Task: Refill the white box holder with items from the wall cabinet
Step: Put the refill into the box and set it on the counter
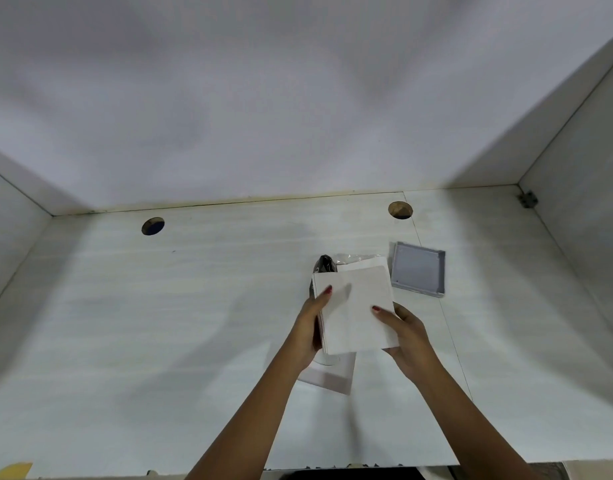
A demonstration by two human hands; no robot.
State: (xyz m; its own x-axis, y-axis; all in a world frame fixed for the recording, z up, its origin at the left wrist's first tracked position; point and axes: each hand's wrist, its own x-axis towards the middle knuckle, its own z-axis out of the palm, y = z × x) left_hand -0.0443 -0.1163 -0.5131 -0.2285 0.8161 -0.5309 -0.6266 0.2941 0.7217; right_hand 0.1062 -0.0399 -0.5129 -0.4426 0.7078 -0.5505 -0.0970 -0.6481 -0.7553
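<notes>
A stack of white square napkins [355, 306] is held above the white counter [159, 323]. My left hand [310, 327] grips the stack's left edge, thumb on top. My right hand [407, 336] grips the lower right corner, thumb on top. A grey-white square box holder [417, 270] lies flat on the counter just right of the stack. Behind the stack sits a black and clear plastic wrapper [324, 265], partly hidden. Under my left wrist lies a white square piece [332, 377], mostly covered.
Two round cable holes, one on the left [152, 226] and one on the right [400, 210], are cut in the counter near the back wall. White side panels stand left and right, with a metal bracket [527, 199] on the right one. A yellow object [12, 470] shows at the bottom left.
</notes>
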